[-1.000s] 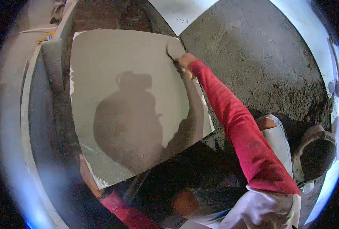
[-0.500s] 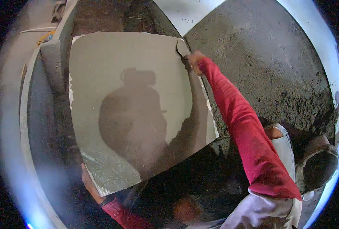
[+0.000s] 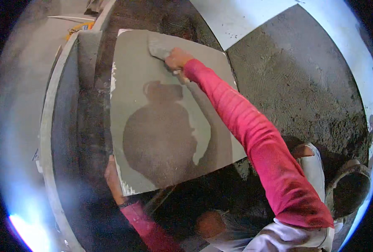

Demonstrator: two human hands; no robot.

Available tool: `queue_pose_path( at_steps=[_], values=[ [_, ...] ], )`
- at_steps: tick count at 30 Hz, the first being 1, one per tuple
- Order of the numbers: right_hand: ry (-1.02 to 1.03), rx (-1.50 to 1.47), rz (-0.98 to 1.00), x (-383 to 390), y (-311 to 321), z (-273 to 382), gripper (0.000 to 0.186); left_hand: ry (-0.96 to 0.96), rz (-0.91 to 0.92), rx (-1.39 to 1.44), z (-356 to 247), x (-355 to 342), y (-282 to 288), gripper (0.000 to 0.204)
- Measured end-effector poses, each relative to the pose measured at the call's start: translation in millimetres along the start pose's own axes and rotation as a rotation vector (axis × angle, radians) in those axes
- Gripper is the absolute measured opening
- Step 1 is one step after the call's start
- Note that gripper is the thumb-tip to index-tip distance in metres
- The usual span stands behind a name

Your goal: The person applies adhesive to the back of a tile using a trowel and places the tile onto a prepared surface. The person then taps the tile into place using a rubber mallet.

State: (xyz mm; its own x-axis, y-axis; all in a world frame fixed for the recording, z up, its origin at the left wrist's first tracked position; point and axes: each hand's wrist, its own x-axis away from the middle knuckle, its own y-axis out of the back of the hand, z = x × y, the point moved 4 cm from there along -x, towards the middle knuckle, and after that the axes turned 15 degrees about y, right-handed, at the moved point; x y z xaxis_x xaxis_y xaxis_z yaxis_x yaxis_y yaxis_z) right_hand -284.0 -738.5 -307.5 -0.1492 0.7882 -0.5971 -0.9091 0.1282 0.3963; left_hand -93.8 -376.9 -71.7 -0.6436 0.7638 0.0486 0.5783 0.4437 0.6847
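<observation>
A large square tile [image 3: 132, 63], coated in smooth grey-green paste and pale along its edges, takes up the middle of the view. My right hand [image 3: 178, 59] is closed round the handle of a trowel [image 3: 158, 47]. Its blade lies against the coated face close to the far left part of the tile. At the near left corner, my left hand [image 3: 114, 180] grips the tile's edge, and its fingers are partly hidden by the tile. My shadow falls over much of the coated face.
Rough wet mortar [image 3: 296, 71] covers the floor to the right, bordered by white tiles [image 3: 224, 21] at the far side. A bucket [image 3: 349, 187] stands at the near right. Along the left runs a low wall [image 3: 47, 147], with a yellow object [image 3: 79, 28] beyond it.
My right hand has swept the trowel leftward from the tile's far right corner along its far part. The view has shifted, so the tile sits farther right; my left hand stays at its corner.
</observation>
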Motion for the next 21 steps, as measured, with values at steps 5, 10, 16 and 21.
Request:
queue_pose_path(
  at_steps=[5, 10, 16, 21],
  values=[
    [-0.044, -0.332, -0.058, 49.4, 48.8, 147.2, 0.037, 0.026, 0.033, 0.128, 7.3, 9.3, 22.4, 0.036],
    [-0.190, -0.120, -0.098, 116.9, 25.4, 94.0, 0.046, -0.045, 0.098, 0.121, 16.5, -9.1, 26.3, 0.038],
    [-0.575, -0.180, -0.026, 217.8, -19.3, -27.4, 0.039, -0.034, 0.117, 0.164, 14.7, -3.5, 25.3, 0.041],
    [-0.636, -0.416, 0.167, 342.4, -55.9, -74.6, 0.027, 0.028, 0.099, 0.116, 22.0, -15.2, 21.7, 0.042]
  ],
)
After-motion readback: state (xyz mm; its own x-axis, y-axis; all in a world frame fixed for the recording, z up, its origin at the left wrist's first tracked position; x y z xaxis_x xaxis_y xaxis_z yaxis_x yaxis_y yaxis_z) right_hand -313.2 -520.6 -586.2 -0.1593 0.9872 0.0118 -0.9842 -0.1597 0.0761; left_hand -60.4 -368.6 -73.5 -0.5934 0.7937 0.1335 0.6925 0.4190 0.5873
